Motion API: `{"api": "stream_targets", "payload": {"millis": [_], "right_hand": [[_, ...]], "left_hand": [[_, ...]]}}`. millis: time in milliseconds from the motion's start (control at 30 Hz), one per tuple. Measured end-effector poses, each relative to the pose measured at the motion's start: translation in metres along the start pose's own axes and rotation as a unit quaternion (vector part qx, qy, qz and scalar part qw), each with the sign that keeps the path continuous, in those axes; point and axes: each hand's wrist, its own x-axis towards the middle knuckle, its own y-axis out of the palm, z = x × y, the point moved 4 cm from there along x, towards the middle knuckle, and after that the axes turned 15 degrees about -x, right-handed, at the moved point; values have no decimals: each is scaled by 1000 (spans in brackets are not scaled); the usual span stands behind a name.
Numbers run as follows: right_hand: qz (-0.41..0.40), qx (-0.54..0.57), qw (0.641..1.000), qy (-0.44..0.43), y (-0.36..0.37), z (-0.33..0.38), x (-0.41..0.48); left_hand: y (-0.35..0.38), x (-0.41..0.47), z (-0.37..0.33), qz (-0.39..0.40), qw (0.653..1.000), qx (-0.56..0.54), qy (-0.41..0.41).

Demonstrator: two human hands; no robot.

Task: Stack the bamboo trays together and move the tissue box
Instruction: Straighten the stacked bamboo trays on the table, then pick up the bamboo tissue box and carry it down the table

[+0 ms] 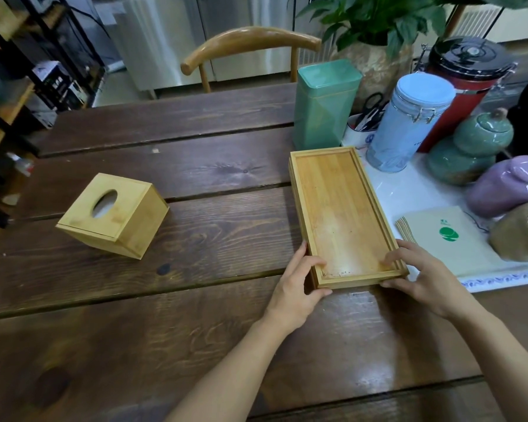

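The bamboo trays (342, 208) lie stacked one on another, long and rectangular, right of the table's middle. My left hand (293, 287) grips the stack's near left corner, thumb on the rim. My right hand (421, 275) holds the near right corner, fingers curled over the rim into the top tray. The bamboo tissue box (113, 214), a cube with an oval opening on top, stands apart at the left of the table.
Behind and right of the trays stand a green tin (323, 108), a pale blue jar (409, 123), a red canister (467, 86), green and purple ceramic jars and a stack of napkins (439, 236) on a white mat. A chair (247, 47) stands at the far edge.
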Motion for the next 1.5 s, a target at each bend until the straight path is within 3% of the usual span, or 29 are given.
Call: {"api": "stream_targets", "payload": {"millis": [567,700,800,900,1067,1267,1367,1500], "right_hand": [[-2,8,1000,12,-4,5,-5],[-76,-33,997,-3,-19,26,-5],[-127,-13,990,-60,-24,68,9],[-127,43,987,-84,-10,121,38],[-49,115,989,-84,50,208,100],[78,198,977,7,123,280,153],[115,250,961,40,149,307,170],[160,363,912,108,173,337,180]], "left_hand": [[1,-1,1,15,1000,11,1],[-17,-10,-6,17,1000,23,4],[-61,-17,-15,-83,996,32,32],[-122,-24,-25,-186,978,74,53],[-234,-30,-35,-334,933,125,48],[-344,-38,-14,-506,849,146,-55],[-376,-39,15,-519,840,10,-158],[-377,-38,42,-419,851,-230,-219]]}}
